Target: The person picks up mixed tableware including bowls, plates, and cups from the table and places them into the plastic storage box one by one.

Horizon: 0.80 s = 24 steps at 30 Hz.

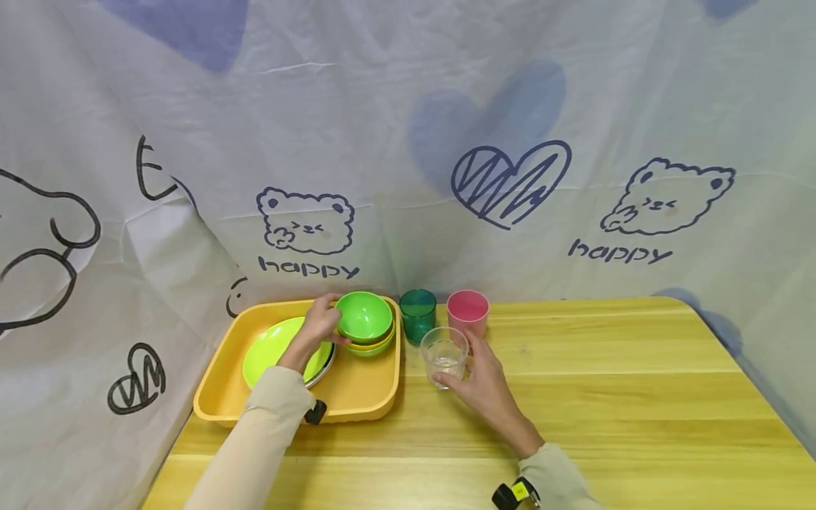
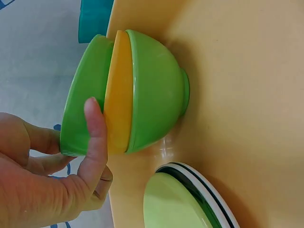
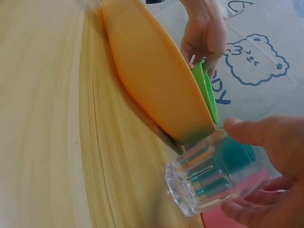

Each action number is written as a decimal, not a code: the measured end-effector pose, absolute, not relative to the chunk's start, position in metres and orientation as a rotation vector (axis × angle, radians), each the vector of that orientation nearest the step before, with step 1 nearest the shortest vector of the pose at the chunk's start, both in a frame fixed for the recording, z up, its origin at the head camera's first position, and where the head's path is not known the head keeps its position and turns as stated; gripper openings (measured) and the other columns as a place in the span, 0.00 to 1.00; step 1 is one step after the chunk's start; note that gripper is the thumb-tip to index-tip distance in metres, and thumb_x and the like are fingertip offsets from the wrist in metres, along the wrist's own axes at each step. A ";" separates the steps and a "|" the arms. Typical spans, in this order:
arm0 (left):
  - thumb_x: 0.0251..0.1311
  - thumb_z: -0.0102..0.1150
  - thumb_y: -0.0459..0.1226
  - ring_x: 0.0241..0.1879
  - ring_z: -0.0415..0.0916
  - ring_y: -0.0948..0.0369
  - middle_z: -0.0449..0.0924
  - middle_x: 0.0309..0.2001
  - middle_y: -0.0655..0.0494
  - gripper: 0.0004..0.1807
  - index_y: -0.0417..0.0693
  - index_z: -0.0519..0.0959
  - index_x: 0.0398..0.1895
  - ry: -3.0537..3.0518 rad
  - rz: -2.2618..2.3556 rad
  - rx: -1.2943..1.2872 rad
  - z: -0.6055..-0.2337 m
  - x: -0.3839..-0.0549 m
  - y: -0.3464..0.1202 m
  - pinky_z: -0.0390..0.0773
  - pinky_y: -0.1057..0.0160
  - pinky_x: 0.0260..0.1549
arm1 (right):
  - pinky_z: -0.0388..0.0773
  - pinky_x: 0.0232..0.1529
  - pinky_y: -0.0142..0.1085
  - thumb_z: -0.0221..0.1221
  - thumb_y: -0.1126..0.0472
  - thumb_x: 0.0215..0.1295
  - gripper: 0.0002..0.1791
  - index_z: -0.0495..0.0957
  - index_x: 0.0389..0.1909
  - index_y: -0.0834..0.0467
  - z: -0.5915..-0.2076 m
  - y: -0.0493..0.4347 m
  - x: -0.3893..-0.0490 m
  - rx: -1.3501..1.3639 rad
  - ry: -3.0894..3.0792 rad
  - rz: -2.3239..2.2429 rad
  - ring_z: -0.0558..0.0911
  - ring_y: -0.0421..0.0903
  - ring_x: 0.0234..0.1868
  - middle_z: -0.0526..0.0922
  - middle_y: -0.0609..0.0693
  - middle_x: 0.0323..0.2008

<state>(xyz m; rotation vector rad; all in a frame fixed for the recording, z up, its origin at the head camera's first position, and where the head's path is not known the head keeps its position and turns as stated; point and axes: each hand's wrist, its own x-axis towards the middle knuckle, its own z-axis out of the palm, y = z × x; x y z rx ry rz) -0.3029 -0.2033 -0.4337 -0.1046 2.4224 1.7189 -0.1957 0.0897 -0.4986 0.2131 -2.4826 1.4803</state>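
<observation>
In the head view my left hand pinches the rim of the top green bowl. That bowl sits tilted in a stack over a yellow bowl and a lower green bowl, inside the orange tray. My right hand grips a clear cup between thumb and fingers, its base toward the table. Behind that cup stand a teal cup and a pink cup, the pink one partly hidden by my fingers.
A stack of plates, light green on top, lies in the tray's left part. The wooden table stretches to the right. A white cloth with printed bears and hearts hangs behind the table and at the left.
</observation>
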 end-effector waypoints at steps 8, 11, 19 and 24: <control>0.62 0.33 0.22 0.38 0.77 0.48 0.63 0.61 0.28 0.34 0.31 0.55 0.76 2.349 1.681 -0.134 -0.437 -0.305 -0.204 0.88 0.59 0.29 | 0.83 0.54 0.53 0.79 0.62 0.51 0.47 0.65 0.70 0.67 -0.501 0.089 -0.198 0.190 -2.492 1.464 0.77 0.62 0.60 0.74 0.65 0.62; 0.64 0.34 0.22 0.37 0.78 0.48 0.64 0.60 0.28 0.34 0.30 0.53 0.77 2.319 1.670 -0.140 -0.438 -0.305 -0.206 0.88 0.60 0.29 | 0.84 0.53 0.53 0.79 0.62 0.51 0.46 0.66 0.69 0.66 -0.502 0.089 -0.198 0.189 -2.486 1.462 0.79 0.61 0.59 0.76 0.65 0.62; 0.75 0.38 0.28 0.40 0.78 0.47 0.66 0.58 0.28 0.28 0.29 0.54 0.76 2.369 1.510 -0.069 -0.437 -0.300 -0.208 0.89 0.53 0.34 | 0.84 0.53 0.52 0.79 0.62 0.52 0.45 0.67 0.69 0.63 -0.502 0.091 -0.197 0.148 -2.480 1.525 0.79 0.61 0.60 0.77 0.64 0.63; 0.78 0.39 0.32 0.56 0.73 0.38 0.61 0.64 0.27 0.29 0.29 0.52 0.77 2.410 1.466 -0.020 -0.434 -0.295 -0.210 0.88 0.47 0.40 | 0.84 0.53 0.52 0.79 0.62 0.51 0.45 0.67 0.69 0.63 -0.495 0.096 -0.196 0.119 -2.478 1.547 0.79 0.61 0.61 0.78 0.65 0.62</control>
